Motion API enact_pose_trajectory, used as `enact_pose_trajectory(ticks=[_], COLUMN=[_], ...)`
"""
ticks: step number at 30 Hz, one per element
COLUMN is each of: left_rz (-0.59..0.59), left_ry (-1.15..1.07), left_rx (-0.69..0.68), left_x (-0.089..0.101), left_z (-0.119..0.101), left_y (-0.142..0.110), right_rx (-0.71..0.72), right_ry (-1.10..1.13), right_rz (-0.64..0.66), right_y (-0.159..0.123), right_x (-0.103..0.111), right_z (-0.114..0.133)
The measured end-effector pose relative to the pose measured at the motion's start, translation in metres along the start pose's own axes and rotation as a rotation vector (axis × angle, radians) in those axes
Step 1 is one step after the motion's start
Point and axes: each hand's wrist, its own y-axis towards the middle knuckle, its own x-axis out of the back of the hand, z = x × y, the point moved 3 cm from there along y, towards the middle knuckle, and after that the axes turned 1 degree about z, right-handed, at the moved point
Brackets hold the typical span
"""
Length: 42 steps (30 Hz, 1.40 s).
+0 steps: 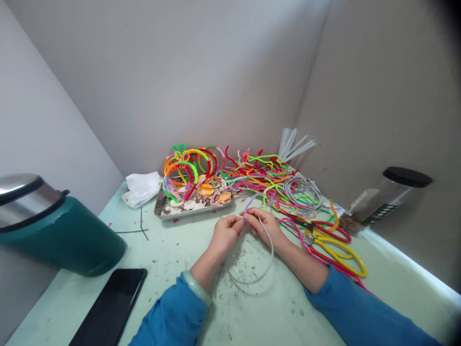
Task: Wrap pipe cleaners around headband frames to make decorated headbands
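Observation:
My left hand [227, 235] and my right hand [264, 226] meet fingertip to fingertip above the middle of the table, both closed in a pinch. A short purple pipe cleaner [248, 203] sticks up from between the fingertips. Below the hands hangs a loop of grey wire [264, 275], running out of my right hand and curving round toward the left wrist. Exactly how the pipe cleaner sits on the wire is hidden by the fingers. Just beyond the hands lies a heap of coloured pipe cleaners [252, 175] with a coil of grey wire [304, 193] on it.
A metal tray [196, 214] holds shells and several fuzzy rings [194, 168]. Scissors with yellow handles [342, 252] and red handles [336, 230] lie right. A clear jar [385, 202] stands behind them. Left are a green bottle [68, 235], a phone [110, 307] and white packets [142, 187].

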Motion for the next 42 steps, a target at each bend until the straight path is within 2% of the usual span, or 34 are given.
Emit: enact_pose_trajectory(ticks=[4, 8, 12, 22, 31, 42], left_rz=[0.043, 0.152, 0.222, 0.300, 0.272, 0.267], left_ry=[-0.135, -0.234, -0.259, -0.259, -0.188, -0.133], left_rx=[0.075, 0.108, 0.107, 0.113, 0.071, 0.039], left_x=[0.001, 0.003, 0.005, 0.008, 0.007, 0.006], left_z=[-0.008, -0.012, -0.012, -0.011, -0.013, -0.012], left_y=[-0.004, -0.006, -0.006, -0.007, -0.009, -0.008], right_rx=[-0.019, -0.022, -0.003, -0.008, -0.041, 0.040], right_ry=[0.048, 0.093, 0.113, 0.100, 0.138, 0.015], right_rz=[0.033, 0.099, 0.140, 0.150, 0.134, 0.097], right_y=[-0.001, -0.004, -0.005, -0.004, -0.002, 0.001], right_x=[-0.001, -0.002, -0.003, -0.001, -0.003, -0.002], right_z=[0.003, 0.008, 0.011, 0.006, 0.002, -0.001])
